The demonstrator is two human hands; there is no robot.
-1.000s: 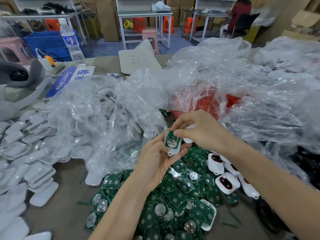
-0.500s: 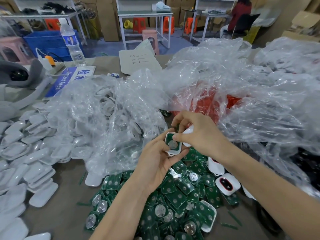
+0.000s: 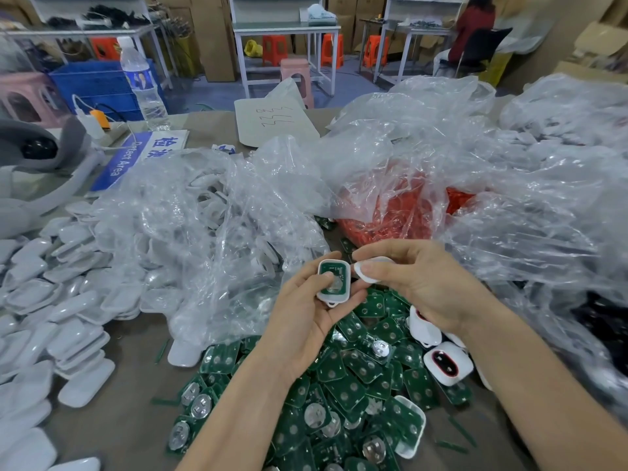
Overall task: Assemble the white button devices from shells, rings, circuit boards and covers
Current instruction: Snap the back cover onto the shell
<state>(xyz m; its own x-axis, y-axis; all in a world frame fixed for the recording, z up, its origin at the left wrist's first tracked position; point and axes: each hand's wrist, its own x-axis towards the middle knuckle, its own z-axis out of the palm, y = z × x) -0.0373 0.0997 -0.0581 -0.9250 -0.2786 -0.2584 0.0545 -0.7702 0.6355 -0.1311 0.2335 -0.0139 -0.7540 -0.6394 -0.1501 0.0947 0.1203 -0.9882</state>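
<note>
Green board [image 3: 334,271] sits in the shell [image 3: 330,296], gripped by the left hand [image 3: 306,322] above the board pile [image 3: 343,392]. Right hand [image 3: 419,283] pinches a cover [image 3: 364,275] just beside it: line up the edges squarely, then press evenly.

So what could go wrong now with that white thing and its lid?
The cover in the right hand is only pinched by fingertips, so it might slip into the pile of green boards below. The shell in the left hand is open, so its board could tip out. The cover may also go on crooked.
</note>
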